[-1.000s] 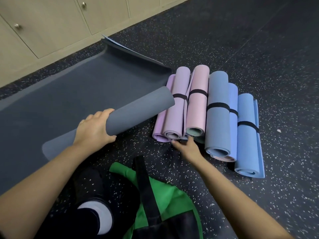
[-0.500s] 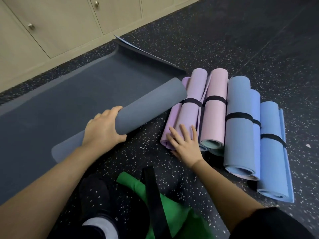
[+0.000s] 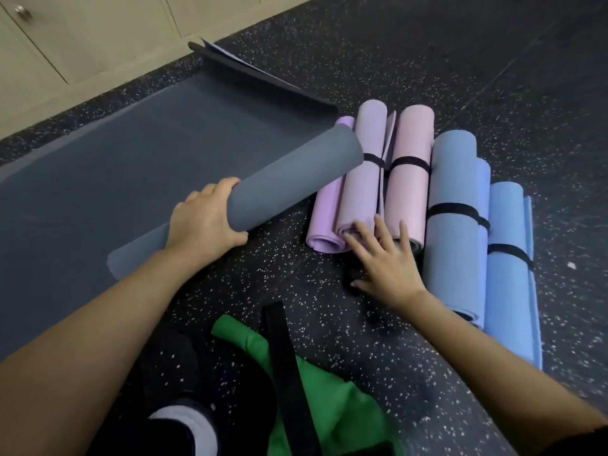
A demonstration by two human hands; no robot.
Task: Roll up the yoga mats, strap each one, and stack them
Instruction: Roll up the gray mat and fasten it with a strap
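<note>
My left hand (image 3: 204,225) grips the near end of a half-rolled grey mat (image 3: 296,179); the rest of it (image 3: 115,159) lies flat to the left. To the right, several rolled mats with black straps lie side by side: lilac (image 3: 362,179), pink (image 3: 409,179), grey-blue (image 3: 450,225) and blue (image 3: 508,291). My right hand (image 3: 385,261) lies flat with its fingers spread, the fingertips on the near ends of the lilac and pink rolls. A small dark thing (image 3: 352,279), perhaps a strap, shows under its thumb side.
A green bag (image 3: 329,390) with a black band (image 3: 286,373) across it lies on the speckled black floor in front of me. My foot in a dark shoe and white sock (image 3: 184,426) is beside it. Beige cabinets (image 3: 98,34) line the far wall.
My right hand has gone from touching the floor at the roll ends to lying spread over the lilac and pink ends. My left hand keeps its grip on the grey roll.
</note>
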